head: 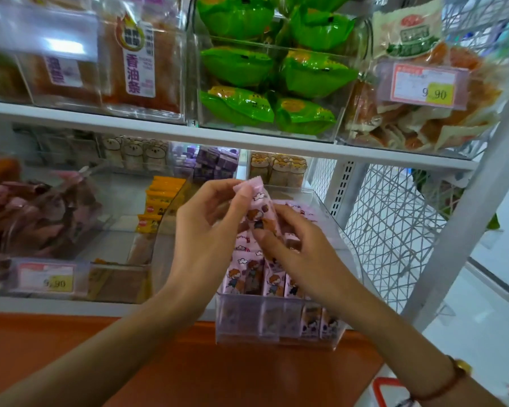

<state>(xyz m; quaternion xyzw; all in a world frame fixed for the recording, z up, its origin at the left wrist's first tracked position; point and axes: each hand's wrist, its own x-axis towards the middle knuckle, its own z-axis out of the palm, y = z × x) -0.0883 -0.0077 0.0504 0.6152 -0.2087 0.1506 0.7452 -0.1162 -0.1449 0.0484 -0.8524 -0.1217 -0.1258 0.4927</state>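
A pink snack packet [259,207] with a cartoon figure is held upright above a clear plastic bin [279,327] on the lower shelf. My left hand [209,227] pinches the packet's upper end between thumb and fingers. My right hand [294,245] grips its lower part, fingers curled round it. Several more pink packets [256,280] of the same kind stand in rows inside the bin, partly hidden by my right hand.
White shelf board [159,127] above carries clear bins of green packets [265,71], brown bread packs [135,63] and orange snacks [417,113]. Yellow packets [156,207] and dark red snacks [36,212] sit left. A wire mesh side panel [394,230] stands right. An orange ledge [159,362] runs below.
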